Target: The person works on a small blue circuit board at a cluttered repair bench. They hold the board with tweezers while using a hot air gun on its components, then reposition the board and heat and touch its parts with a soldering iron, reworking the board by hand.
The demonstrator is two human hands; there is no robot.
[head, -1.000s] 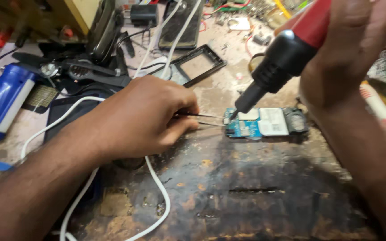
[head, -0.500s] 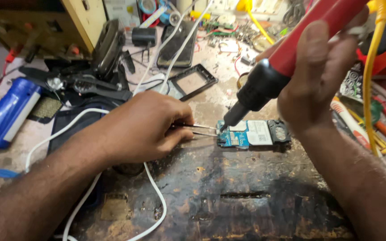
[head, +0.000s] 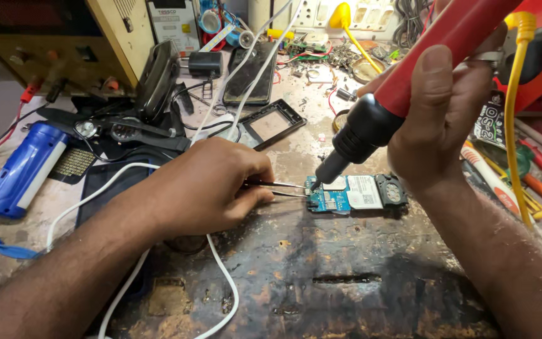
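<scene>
Two hands worked one blue circuit board (head: 354, 193), mid-surface. Left hand (head: 211, 188), at 9 o'clock of it, pinched tweezers (head: 277, 187) w/ tips at board's left edge. Right hand (head: 443, 119) gripped red hot-air tool (head: 409, 81); nozzle had dropped closer vs. a sec ago, prob. heating a part.
</scene>
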